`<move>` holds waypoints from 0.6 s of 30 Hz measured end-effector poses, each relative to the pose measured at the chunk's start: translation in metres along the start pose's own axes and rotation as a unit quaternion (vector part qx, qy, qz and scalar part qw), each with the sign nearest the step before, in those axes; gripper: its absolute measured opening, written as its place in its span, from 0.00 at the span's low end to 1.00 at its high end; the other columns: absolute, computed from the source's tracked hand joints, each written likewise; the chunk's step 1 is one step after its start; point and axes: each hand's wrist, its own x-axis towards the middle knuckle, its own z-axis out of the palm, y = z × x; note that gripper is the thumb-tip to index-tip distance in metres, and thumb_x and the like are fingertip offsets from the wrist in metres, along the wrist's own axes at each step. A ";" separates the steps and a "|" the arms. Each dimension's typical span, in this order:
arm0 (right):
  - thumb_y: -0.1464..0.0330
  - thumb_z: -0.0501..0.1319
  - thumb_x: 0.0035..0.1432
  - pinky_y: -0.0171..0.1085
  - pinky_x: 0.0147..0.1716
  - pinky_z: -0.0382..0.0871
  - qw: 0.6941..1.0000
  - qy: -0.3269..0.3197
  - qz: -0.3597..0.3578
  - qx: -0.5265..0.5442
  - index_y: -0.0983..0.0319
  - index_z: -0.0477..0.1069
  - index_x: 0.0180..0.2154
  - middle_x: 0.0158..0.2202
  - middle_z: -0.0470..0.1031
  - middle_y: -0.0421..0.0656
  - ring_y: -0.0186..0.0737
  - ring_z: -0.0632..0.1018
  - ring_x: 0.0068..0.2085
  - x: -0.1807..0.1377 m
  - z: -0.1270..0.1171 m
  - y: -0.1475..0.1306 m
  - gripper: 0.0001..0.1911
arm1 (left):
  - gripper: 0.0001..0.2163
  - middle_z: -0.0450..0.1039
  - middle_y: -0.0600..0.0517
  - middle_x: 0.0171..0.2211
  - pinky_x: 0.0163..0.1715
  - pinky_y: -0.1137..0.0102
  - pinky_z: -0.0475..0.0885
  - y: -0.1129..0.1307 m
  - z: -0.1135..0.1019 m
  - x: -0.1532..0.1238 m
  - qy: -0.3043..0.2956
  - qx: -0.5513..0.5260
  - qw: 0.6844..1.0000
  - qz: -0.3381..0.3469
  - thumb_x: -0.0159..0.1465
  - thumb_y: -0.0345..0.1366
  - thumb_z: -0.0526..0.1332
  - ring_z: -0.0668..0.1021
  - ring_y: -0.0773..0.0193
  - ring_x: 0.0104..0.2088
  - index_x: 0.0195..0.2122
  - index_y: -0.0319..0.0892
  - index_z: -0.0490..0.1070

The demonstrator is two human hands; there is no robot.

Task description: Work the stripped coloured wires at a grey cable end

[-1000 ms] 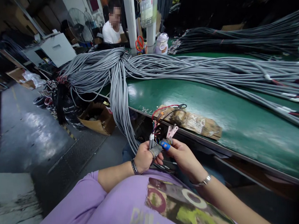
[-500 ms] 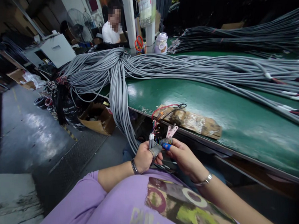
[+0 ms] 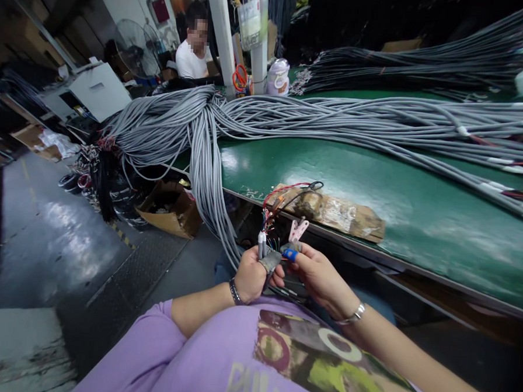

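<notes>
My left hand (image 3: 252,275), with grey tape round its thumb, is closed around the ends of several grey cables (image 3: 261,246). Thin coloured wires (image 3: 266,219) fan out above their white-wrapped tips. My right hand (image 3: 316,272), with blue and grey coverings on its fingers, is pinched close to the left one; thin wires lie at its fingertips, partly hidden. A pink clip (image 3: 298,229) stands just above the right fingers, at the bench edge. Behind it a taped cardboard strip (image 3: 352,218) bears a brown lump and a red and black lead.
Grey cable bundles (image 3: 292,116) cross the green bench (image 3: 289,162) and hang over its front edge. Dark cables (image 3: 382,68) lie at the back. An open cardboard box (image 3: 168,214) sits below on the left. A person (image 3: 192,58) in white is beyond a post (image 3: 220,30).
The view has shifted slightly, so the bench items appear a little further left. Both hands keep nearly the same pose, and the wire ends have moved slightly.
</notes>
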 end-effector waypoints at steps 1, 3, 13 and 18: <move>0.60 0.65 0.50 0.38 0.24 0.64 1.000 -0.002 0.000 0.013 0.58 0.61 0.25 0.18 0.71 0.38 0.38 0.73 0.19 -0.001 0.002 0.000 0.14 | 0.20 0.69 0.55 0.16 0.11 0.77 0.59 0.000 0.000 0.000 0.004 -0.003 1.000 0.001 0.51 0.52 0.66 0.70 0.69 0.13 0.28 0.40 0.64; 0.61 0.66 0.50 0.38 0.24 0.65 1.000 0.007 0.002 0.026 0.58 0.60 0.24 0.18 0.71 0.38 0.38 0.73 0.20 -0.001 0.002 0.001 0.15 | 0.20 0.69 0.56 0.17 0.12 0.77 0.60 0.000 0.000 0.000 0.008 -0.008 1.000 -0.003 0.51 0.52 0.66 0.70 0.70 0.13 0.29 0.40 0.64; 0.53 0.66 0.50 0.36 0.26 0.67 0.991 0.111 -0.008 0.077 0.59 0.71 0.30 0.25 0.71 0.39 0.33 0.68 0.24 0.015 -0.037 0.001 0.17 | 0.21 0.68 0.57 0.15 0.10 0.76 0.61 0.012 -0.007 0.000 -0.043 -0.015 0.998 -0.036 0.46 0.51 0.70 0.68 0.70 0.11 0.26 0.40 0.64; 0.48 0.67 0.46 0.34 0.23 0.64 0.995 0.044 0.018 0.088 0.60 0.73 0.32 0.27 0.72 0.40 0.32 0.66 0.23 0.022 -0.034 -0.013 0.22 | 0.22 0.67 0.55 0.12 0.09 0.76 0.59 0.030 -0.005 0.007 -0.130 -0.041 0.985 -0.103 0.40 0.49 0.72 0.66 0.69 0.09 0.25 0.40 0.64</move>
